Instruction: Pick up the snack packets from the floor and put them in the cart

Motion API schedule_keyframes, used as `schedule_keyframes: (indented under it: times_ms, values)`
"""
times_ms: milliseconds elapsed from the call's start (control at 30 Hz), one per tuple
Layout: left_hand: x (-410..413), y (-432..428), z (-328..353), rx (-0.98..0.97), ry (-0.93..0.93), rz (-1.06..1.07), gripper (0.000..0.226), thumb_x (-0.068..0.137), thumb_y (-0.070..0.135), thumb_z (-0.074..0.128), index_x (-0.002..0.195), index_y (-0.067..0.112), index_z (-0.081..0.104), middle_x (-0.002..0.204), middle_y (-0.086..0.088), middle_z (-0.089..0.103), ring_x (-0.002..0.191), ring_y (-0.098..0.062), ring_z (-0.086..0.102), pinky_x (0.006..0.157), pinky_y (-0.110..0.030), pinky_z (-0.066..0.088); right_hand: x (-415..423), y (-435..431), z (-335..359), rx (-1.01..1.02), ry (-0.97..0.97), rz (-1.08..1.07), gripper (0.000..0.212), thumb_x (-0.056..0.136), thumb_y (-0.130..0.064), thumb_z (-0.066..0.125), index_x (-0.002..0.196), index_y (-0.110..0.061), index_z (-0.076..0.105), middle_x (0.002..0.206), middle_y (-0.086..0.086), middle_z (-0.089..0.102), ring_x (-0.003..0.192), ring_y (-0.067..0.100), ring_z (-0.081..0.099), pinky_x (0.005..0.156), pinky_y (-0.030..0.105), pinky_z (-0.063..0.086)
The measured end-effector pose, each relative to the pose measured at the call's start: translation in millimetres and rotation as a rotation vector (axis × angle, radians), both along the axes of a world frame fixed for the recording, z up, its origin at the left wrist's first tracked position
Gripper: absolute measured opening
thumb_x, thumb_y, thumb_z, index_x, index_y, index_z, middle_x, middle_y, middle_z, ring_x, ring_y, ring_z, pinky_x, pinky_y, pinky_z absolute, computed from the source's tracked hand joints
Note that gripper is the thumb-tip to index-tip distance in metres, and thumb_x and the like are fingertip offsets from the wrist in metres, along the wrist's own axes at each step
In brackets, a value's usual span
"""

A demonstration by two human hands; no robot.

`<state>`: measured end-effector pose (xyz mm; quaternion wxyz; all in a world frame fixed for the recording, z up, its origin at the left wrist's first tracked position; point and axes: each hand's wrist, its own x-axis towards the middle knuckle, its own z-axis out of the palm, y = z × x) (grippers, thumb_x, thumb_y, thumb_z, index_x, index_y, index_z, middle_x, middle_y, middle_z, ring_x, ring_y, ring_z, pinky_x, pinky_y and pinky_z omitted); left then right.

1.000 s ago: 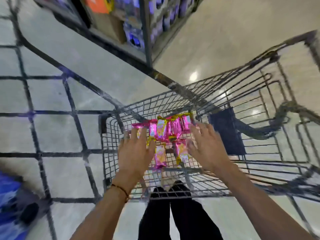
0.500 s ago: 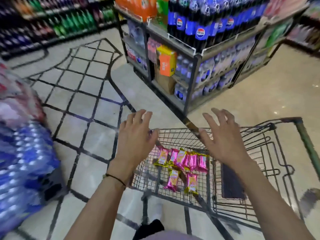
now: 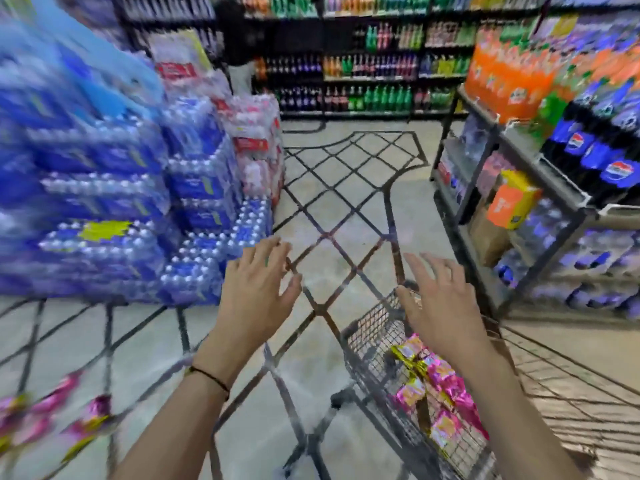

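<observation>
At the far left I see pink and gold packets (image 3: pixel 55 414) lying on the floor (image 3: pixel 311 396) near its lower left corner as I view it. They are smeared by motion, so I cannot count them; there seem to be several. Above them a stack of blue water packs (image 3: pixel 104 209) stands on the floor, with red-labelled packs (image 3: pixel 256 147) beside its far end. The left hand (image 3: pixel 258 299) hangs over bare floor, palm down, with its fingers spread wide and nothing in it. A dark cord (image 3: pixel 209 375) circles its wrist. This hand is just left of the cart (image 3: pixel 374 327) and does not touch it. More packets (image 3: pixel 440 386) lie in the cart, on the wire bottom close to its front wall, some overlapping each other. The right hand (image 3: pixel 443 306) is above the cart's front rim and over those packets, also palm down, with fingers splayed and holding nothing. I cannot tell whether its thumb brushes the rim. To the right of the cart stands a shelf (image 3: pixel 519 216) loaded with dark cola bottles and orange packs, and an orange and yellow box (image 3: pixel 510 199) sits at its near corner. More bottle shelves (image 3: pixel 363 81) line the back of the aisle.
</observation>
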<state>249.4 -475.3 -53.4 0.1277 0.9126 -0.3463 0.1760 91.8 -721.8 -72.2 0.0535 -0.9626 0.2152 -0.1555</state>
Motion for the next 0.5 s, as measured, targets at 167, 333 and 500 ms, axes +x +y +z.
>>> schedule_keyframes:
  times_ms: [167,333,500]
  values:
    - [-16.1,102.8,-4.6,-0.024,-0.006,0.221,0.052,0.09,0.05,0.051,0.132,0.019,0.055,0.141,-0.003,0.054,0.122,-0.027,0.053,0.084,-0.045,0.048,42.4,78.2,1.6,-0.011,0.034,0.219,0.053,0.1,-0.043,0.043,0.147,-0.02,0.04,0.149,0.01,0.044,0.134,0.038,0.036,0.093,0.056,0.048]
    - [-32.5,206.9,-11.3,-0.017,-0.012,0.449,0.052,0.089,0.05,0.046,0.128,0.018,0.06,0.143,-0.005,0.055,0.129,-0.029,0.053,0.088,-0.048,0.047,88.5,174.1,7.5,-0.033,0.024,0.457,0.054,0.099,-0.045,0.041,0.144,-0.017,0.047,0.147,0.009,0.049,0.134,0.036,0.039,0.097,0.054,0.049]
    - [-52.2,327.7,-20.9,-0.014,0.008,0.663,0.055,0.09,0.051,0.044,0.132,0.018,0.058,0.146,-0.006,0.054,0.133,-0.031,0.05,0.097,-0.055,0.046,130.9,300.9,13.3,-0.04,-0.018,0.689,0.052,0.098,-0.04,0.052,0.143,-0.017,0.047,0.147,0.009,0.048,0.135,0.035,0.04,0.103,0.053,0.046]
